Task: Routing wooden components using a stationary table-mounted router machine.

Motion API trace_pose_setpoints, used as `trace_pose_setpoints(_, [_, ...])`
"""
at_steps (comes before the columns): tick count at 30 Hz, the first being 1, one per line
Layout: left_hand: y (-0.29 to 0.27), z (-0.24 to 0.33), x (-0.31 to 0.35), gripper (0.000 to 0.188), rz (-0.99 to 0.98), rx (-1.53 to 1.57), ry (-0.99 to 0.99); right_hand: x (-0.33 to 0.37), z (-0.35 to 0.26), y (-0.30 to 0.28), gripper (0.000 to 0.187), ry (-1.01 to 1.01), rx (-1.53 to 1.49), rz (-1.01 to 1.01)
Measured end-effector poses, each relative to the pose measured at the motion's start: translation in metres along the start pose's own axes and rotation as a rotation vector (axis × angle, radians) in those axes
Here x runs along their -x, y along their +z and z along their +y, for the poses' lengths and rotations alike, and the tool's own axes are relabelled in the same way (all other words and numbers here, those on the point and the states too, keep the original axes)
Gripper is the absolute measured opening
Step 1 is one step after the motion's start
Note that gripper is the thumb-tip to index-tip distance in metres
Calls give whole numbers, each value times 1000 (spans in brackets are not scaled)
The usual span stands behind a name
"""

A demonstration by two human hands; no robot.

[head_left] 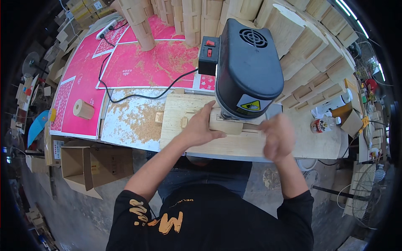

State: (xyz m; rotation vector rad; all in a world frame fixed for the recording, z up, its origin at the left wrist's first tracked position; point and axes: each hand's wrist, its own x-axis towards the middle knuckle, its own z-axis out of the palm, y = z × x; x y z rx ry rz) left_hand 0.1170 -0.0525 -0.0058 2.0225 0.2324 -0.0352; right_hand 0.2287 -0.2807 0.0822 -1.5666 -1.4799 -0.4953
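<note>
A black benchtop machine [251, 62] with a vent on top and a yellow warning label stands on a plywood board [197, 144]. Under its head lies a pale wooden block [226, 126]. My left hand [200, 129] grips the block's left side, with the thumb along the front and the fingers reaching back. To the right of the block, my right hand [277, 138] is raised and smeared by motion. Its fingers look curled, but whether they hold anything is hidden. Small wood pieces [184, 122] sit left of my left hand.
Stacked wooden cylinders [192, 21] line the back, with more pieces [310, 46] at right. A lone wooden cylinder [83, 109] stands on pink sheeting [138, 71]. A black cord [138, 99] crosses the sawdust. Rightward is a plastic bottle [325, 124]; below left, an open carton [96, 165].
</note>
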Motion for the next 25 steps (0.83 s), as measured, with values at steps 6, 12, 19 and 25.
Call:
trace_pose_setpoints(6, [-11,-8,-1,100,4,-319,115,-69,8,-14,47,756,-441,212])
trace_pose_setpoints(12, [-36,-8,52,86,85,-221,99,53,16,14,43,525,237,-548])
trace_pose_setpoints(19, [-122,-53,139,75,679,-805,390,73,15,-10,34,555,337,-365])
trace_pose_setpoints(25, [-176,-89,186,63,801,-1059,232,89,24,3,33,730,185,-363])
